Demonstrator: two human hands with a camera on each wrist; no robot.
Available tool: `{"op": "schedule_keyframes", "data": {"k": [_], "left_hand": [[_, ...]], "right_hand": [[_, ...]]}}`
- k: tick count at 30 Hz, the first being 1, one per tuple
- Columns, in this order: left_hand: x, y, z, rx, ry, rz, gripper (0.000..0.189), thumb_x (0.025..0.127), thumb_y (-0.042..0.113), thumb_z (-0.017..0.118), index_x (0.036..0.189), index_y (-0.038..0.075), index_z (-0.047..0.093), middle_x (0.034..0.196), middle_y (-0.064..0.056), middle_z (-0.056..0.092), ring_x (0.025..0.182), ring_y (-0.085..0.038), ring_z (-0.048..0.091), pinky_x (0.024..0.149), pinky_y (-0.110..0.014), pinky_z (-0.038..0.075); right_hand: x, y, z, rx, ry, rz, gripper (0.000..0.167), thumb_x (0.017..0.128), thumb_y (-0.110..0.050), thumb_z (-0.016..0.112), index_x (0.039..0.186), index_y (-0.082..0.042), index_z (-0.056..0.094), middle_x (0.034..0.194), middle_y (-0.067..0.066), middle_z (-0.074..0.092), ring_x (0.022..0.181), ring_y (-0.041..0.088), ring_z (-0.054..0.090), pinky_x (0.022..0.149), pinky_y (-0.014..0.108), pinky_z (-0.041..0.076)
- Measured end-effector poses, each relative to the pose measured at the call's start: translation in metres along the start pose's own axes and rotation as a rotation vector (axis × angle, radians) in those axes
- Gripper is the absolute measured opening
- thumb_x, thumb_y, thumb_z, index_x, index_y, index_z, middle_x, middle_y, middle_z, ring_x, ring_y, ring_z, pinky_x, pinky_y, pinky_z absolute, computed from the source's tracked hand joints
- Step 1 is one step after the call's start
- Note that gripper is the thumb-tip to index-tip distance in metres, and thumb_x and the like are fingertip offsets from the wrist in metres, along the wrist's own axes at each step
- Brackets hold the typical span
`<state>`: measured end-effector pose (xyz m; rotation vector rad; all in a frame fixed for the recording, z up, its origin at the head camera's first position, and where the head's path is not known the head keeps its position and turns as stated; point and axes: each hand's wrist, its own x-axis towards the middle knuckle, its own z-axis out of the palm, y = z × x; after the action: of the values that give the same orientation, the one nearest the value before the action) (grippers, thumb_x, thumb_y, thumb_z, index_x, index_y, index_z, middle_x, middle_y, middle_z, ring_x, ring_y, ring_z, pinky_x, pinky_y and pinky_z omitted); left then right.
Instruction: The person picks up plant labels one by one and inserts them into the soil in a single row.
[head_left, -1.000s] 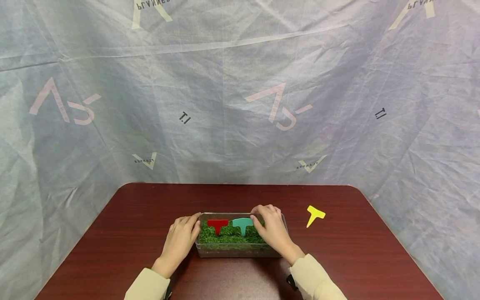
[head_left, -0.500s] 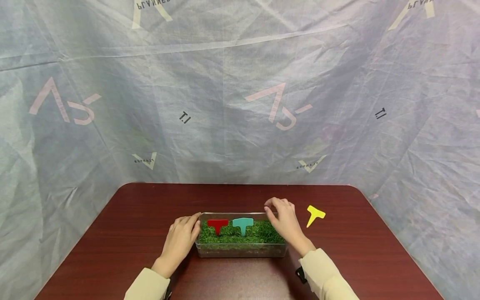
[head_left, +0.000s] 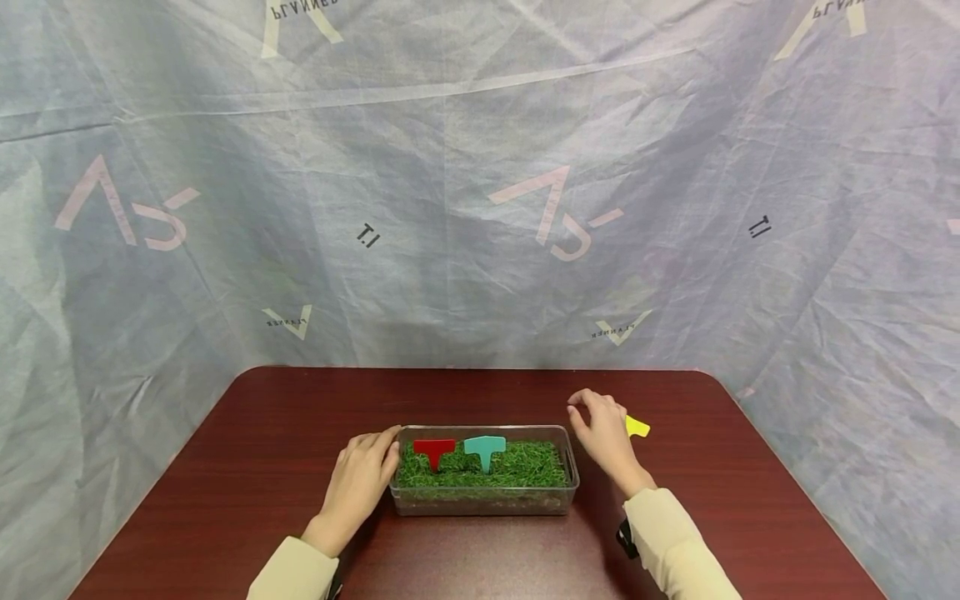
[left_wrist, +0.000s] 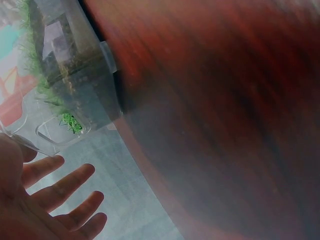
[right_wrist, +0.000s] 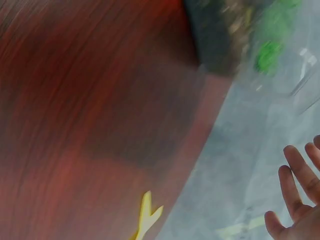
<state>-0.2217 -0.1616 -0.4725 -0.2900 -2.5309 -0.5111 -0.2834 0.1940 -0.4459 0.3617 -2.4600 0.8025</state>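
A clear plastic box point(head_left: 483, 502) of green grass point(head_left: 450, 479) stands on the table. Upright in the grass are a red T-shaped plant label point(head_left: 434, 451) and, to its right, a teal T-shaped plant label point(head_left: 485, 448). My left hand point(head_left: 358, 477) rests at the box's left end, touching the rim; in the left wrist view its fingers point(left_wrist: 65, 190) are spread and straight. To the right of the box, my right hand point(head_left: 606, 435) hovers with loose fingers and holds nothing. It partly hides a yellow T-shaped plant label point(head_left: 637, 427), seen also lying on the table in the right wrist view.
The dark red-brown table point(head_left: 300, 408) has rounded far corners. Behind it and at both sides hangs a wrinkled grey printed cloth point(head_left: 450, 292).
My right hand has moved right, from over the box's right end to near the yellow plant label, which it now partly covers. My left hand stays on the box.
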Motion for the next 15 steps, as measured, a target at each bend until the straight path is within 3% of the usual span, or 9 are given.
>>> {"op": "schedule_keyframes", "data": {"k": [15], "left_hand": [[0.0,0.0,-0.001,-0.002,-0.013,-0.003,0.029,0.093,0.023,0.051,0.118,0.013,0.062,0.104,-0.009,0.067,0.1,-0.034,0.058,0.08,-0.05,0.047]], "right_hand": [[-0.003,0.052,-0.011,-0.137,-0.076,0.154,0.014,0.08,-0.01,0.066,0.094,-0.006,0.063,0.086,0.011,0.066,0.085,0.033,0.053,0.084,0.055,0.031]]}}
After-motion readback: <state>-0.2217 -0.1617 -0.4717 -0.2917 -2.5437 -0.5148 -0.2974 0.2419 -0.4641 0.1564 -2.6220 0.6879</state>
